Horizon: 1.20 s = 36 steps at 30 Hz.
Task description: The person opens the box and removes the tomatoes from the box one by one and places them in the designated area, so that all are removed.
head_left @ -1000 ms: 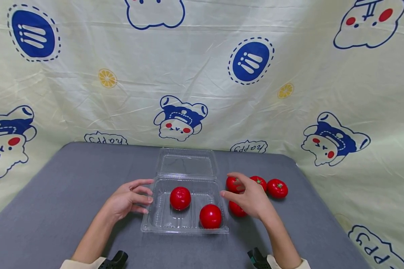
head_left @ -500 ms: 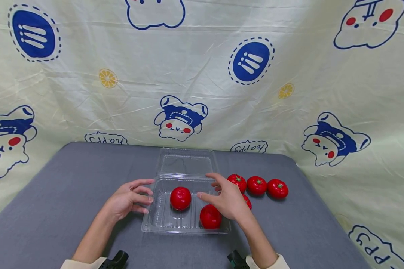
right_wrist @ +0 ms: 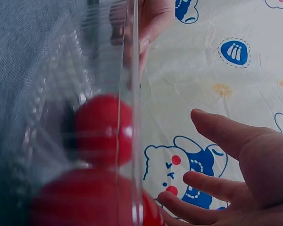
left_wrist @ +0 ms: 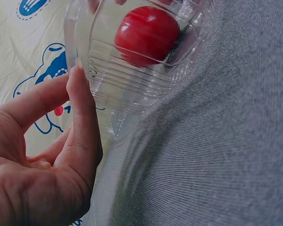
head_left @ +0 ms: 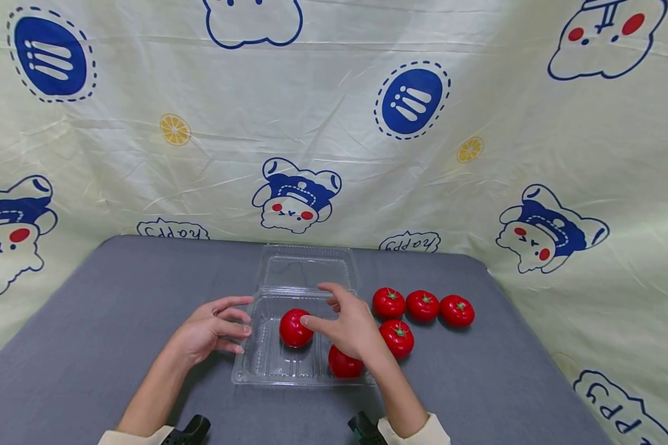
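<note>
A clear plastic clamshell box [head_left: 278,364] lies on the grey table with its lid [head_left: 306,269] folded back. Inside the box are a red tomato [head_left: 292,330] near the middle and another tomato [head_left: 343,364] at the front right, partly hidden by the wrist. My left hand [head_left: 211,330] is at the box's left side, fingertips at its rim. Over the box hovers my right hand [head_left: 347,321], fingers spread and holding nothing, its thumb overlapping the middle tomato in the head view. The right wrist view shows that hand [right_wrist: 240,174] above the box wall.
Several more tomatoes stand right of the box: one tomato [head_left: 398,338] close to its side, and a row behind with a left tomato [head_left: 388,303], a middle tomato [head_left: 422,306] and a right tomato [head_left: 456,311]. A printed curtain [head_left: 345,185] hangs behind the table [head_left: 145,296].
My right hand has moved left from beside the outer tomatoes to over the box, uncovering those tomatoes. My left hand has stayed at the box's left side.
</note>
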{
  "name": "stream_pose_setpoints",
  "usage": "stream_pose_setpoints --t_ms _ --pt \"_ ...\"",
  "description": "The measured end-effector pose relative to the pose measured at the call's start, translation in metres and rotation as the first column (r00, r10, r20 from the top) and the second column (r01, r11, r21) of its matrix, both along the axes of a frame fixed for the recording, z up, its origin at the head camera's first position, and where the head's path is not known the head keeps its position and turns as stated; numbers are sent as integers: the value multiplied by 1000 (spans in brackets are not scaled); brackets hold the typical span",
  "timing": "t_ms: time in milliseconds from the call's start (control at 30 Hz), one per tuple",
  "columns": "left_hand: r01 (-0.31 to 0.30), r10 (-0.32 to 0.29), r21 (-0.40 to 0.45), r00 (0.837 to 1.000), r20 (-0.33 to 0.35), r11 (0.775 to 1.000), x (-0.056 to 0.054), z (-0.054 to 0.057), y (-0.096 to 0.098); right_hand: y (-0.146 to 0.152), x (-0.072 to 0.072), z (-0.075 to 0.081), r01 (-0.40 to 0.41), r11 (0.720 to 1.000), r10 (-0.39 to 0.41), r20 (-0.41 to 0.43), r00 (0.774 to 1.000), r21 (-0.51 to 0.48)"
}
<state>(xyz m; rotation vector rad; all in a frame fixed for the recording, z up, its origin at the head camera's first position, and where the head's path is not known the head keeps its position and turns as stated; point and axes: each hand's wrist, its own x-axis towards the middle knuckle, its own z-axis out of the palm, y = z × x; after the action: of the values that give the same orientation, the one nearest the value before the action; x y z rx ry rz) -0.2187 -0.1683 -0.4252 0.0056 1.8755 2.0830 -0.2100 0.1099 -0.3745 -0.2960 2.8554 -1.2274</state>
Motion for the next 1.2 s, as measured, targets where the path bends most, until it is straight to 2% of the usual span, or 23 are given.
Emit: stream_pose_setpoints --t_ms 167,300,667,1200 --pt "-2 2 0 1000 6 1000 0 0 0 -10 -1 -1 -19 1000 19 15 1000 -9" --pt "-3 3 7 1000 9 1000 0 0 0 -15 -1 -4 -7 1000 7 -8 1000 -13" --pt "-5 5 1 1000 7 1000 0 0 0 -20 -6 -19 -16 999 16 -22 1000 -31" --pt "-12 12 -10 1000 1 1000 0 -1 0 -29 -7 -27 -55 996 56 -19 998 65"
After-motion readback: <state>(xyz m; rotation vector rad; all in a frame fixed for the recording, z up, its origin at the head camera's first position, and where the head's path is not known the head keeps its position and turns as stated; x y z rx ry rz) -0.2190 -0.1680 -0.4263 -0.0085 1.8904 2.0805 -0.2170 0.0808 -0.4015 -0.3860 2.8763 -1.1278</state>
